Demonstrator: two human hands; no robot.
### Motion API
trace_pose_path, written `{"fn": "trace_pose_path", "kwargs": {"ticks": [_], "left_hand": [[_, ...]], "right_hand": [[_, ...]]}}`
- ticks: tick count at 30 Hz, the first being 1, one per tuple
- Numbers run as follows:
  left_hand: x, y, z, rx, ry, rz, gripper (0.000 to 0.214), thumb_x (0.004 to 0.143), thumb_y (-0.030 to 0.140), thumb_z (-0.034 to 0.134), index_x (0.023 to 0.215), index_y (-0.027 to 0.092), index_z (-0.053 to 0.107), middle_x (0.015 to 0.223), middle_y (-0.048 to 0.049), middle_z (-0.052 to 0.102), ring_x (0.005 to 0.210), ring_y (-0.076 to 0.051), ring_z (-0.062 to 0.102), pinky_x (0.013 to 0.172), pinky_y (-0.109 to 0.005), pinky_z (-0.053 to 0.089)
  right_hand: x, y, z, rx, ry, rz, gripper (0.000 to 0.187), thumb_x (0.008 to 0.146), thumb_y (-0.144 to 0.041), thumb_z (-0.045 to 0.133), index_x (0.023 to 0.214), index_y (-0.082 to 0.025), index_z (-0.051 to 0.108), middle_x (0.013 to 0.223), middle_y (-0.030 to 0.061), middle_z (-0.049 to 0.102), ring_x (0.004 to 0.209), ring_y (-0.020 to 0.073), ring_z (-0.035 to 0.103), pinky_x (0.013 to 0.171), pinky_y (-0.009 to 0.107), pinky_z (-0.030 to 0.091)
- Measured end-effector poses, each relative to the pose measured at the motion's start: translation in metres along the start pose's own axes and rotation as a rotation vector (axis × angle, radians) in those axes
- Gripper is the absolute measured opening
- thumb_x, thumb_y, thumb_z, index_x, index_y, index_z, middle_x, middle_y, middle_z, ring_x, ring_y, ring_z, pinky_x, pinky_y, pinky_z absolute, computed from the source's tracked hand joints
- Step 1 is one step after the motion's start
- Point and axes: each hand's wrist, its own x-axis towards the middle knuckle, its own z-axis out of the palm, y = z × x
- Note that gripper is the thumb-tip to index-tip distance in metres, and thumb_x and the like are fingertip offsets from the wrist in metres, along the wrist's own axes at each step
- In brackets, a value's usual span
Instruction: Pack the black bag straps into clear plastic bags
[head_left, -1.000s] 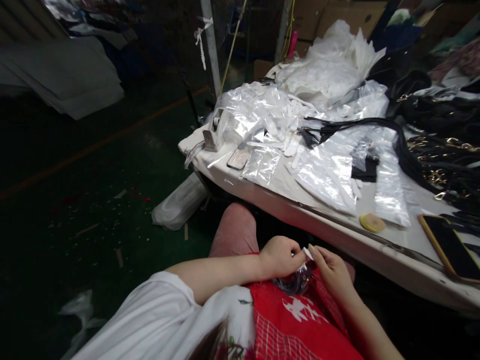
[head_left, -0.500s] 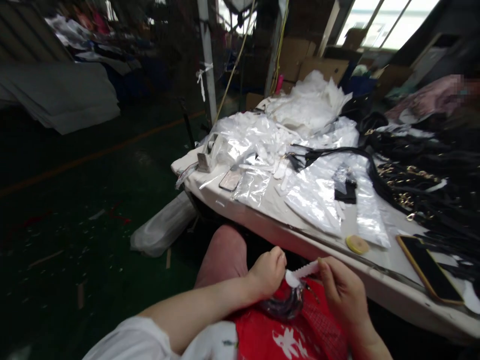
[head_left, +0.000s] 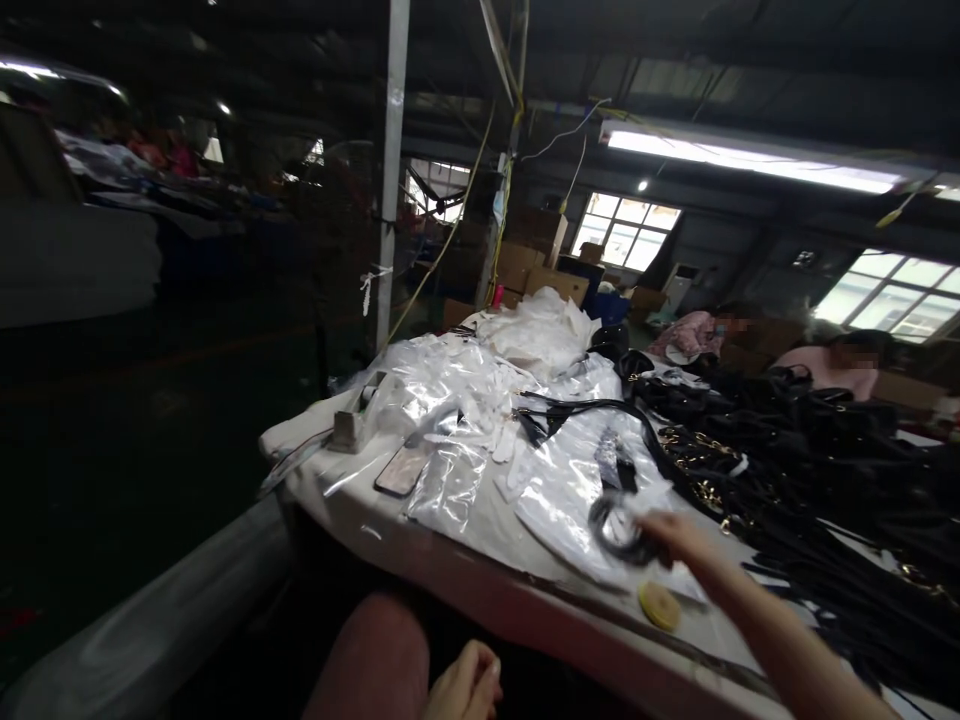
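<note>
Right hand [head_left: 675, 535] is stretched out over the white table [head_left: 352, 500], fingers pinched on a coiled black strap [head_left: 616, 525]. It's pretty blurry though. The coil hangs off to the left of the fingertips, lying roughly flat over the clear plastic bags [head_left: 450, 480], just above a small yellow disc [head_left: 658, 605]. Left hand [head_left: 466, 690] is way down by the knee [head_left: 375, 660], fingers curled in, nothing visible in them.

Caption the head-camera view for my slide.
Right hand holds a dark coil over the cluttered table; left hand rests low beside the knee.
</note>
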Motion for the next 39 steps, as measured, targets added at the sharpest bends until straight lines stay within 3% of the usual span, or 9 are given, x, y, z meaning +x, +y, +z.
{"fn": "trace_pose_path", "kwargs": {"ticks": [3,5,9,13,20,25,33,36,39], "left_hand": [[0.000,0.005,0.000,-0.003,0.011,0.023,0.031,0.095,0.051,0.036,0.089,0.023,0.047,0.086,-0.0025,0.066,0.075,-0.015,0.062,0.074,-0.024,0.046],[0.001,0.009,0.001,0.012,0.020,0.040,0.026,0.095,0.045,0.037,0.088,0.022,0.048,0.087,-0.0034,0.066,0.076,-0.015,0.062,0.074,-0.025,0.046],[0.004,0.016,-0.001,0.028,0.018,0.041,0.021,0.094,0.040,0.040,0.088,0.022,0.048,0.085,-0.0027,0.067,0.075,-0.015,0.062,0.075,-0.025,0.046],[-0.001,0.020,-0.006,0.052,0.019,0.009,0.022,0.096,0.036,0.035,0.088,0.021,0.050,0.085,-0.0021,0.066,0.076,-0.014,0.062,0.075,-0.025,0.045],[-0.006,0.015,0.007,0.050,-0.074,-0.043,0.025,0.096,0.035,0.034,0.088,0.019,0.050,0.084,-0.0032,0.066,0.075,-0.014,0.061,0.073,-0.026,0.046],[-0.010,0.014,0.020,0.085,-0.181,-0.070,0.023,0.096,0.035,0.037,0.088,0.019,0.052,0.082,-0.0021,0.067,0.076,-0.015,0.062,0.073,-0.025,0.045],[-0.026,0.003,0.035,0.194,-0.190,-0.114,0.017,0.093,0.027,0.040,0.088,0.019,0.054,0.084,-0.0040,0.068,0.079,-0.017,0.064,0.072,-0.026,0.047],[-0.024,0.001,0.036,0.255,-0.177,-0.013,0.015,0.090,0.023,0.042,0.091,0.018,0.056,0.088,-0.0063,0.069,0.081,-0.018,0.064,0.073,-0.027,0.048],[-0.011,0.009,0.025,0.399,-0.044,0.170,0.018,0.090,0.024,0.042,0.097,0.020,0.058,0.093,-0.0088,0.069,0.086,-0.021,0.064,0.079,-0.031,0.050]], "right_hand": [[0.081,0.012,-0.078,-0.010,0.254,-0.013,0.066,0.094,-0.062,0.025,0.071,-0.018,0.069,0.056,0.0121,0.065,0.054,0.0251,0.067,0.052,0.039,0.050],[0.101,0.022,-0.092,-0.039,0.352,-0.022,0.062,0.094,-0.060,0.028,0.082,-0.016,0.071,0.065,0.0171,0.069,0.060,0.0286,0.069,0.056,0.043,0.051],[0.064,0.045,-0.035,-0.112,0.219,-0.047,0.034,0.081,-0.049,0.062,0.088,-0.016,0.072,0.076,0.0125,0.076,0.063,0.0269,0.072,0.057,0.038,0.056],[-0.007,0.074,0.030,-0.206,0.041,-0.053,0.024,0.082,-0.041,0.062,0.087,-0.021,0.073,0.080,0.0040,0.078,0.069,0.0217,0.073,0.062,0.031,0.058],[-0.080,0.134,0.037,-0.514,0.215,0.017,0.032,0.082,-0.043,0.060,0.098,-0.017,0.069,0.102,0.0139,0.071,0.095,0.0309,0.067,0.086,0.049,0.052],[-0.115,0.160,0.060,-0.621,0.266,-0.043,0.038,0.090,-0.041,0.051,0.119,-0.018,0.062,0.121,0.0154,0.064,0.109,0.0301,0.061,0.091,0.047,0.051],[-0.100,0.169,0.069,-0.708,0.253,-0.103,0.032,0.092,-0.033,0.051,0.119,-0.019,0.063,0.132,0.0164,0.057,0.124,0.0337,0.050,0.101,0.051,0.043],[-0.078,0.166,0.070,-0.870,0.203,-0.087,0.032,0.092,-0.026,0.049,0.119,-0.017,0.063,0.133,0.0178,0.057,0.127,0.0350,0.047,0.101,0.052,0.041],[-0.060,0.170,0.073,-0.939,0.224,-0.049,0.034,0.092,-0.029,0.047,0.119,-0.017,0.064,0.132,0.0179,0.057,0.127,0.0369,0.046,0.102,0.055,0.039]]}}
